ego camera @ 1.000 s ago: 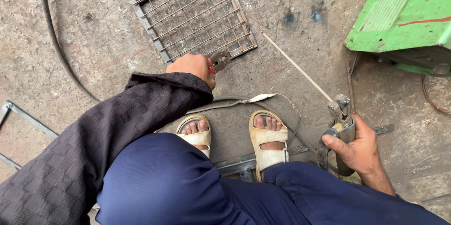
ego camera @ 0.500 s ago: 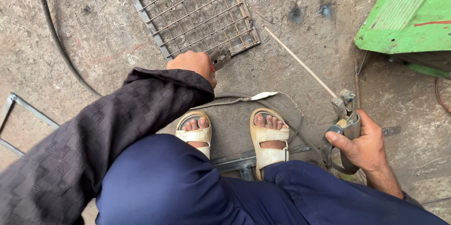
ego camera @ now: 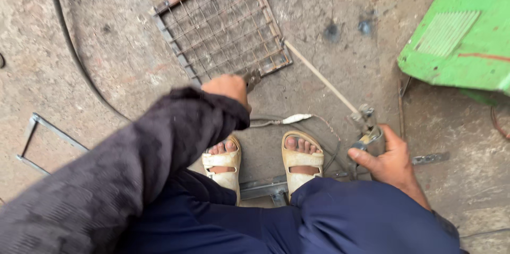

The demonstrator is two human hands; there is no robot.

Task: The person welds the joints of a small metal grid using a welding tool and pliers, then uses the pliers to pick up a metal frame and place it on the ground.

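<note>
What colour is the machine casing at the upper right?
Bright green casing, seen in the head view.

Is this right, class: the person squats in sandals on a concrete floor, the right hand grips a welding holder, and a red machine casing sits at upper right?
Not quite. The head view shows the machine casing is green, not red. The sandals, concrete floor, right hand and welding holder are as stated.

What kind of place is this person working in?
Probably a small metal or welding workshop. The right hand holds a rod holder, the left hand reaches a wire grid, and a green machine sits on the concrete floor.
</note>
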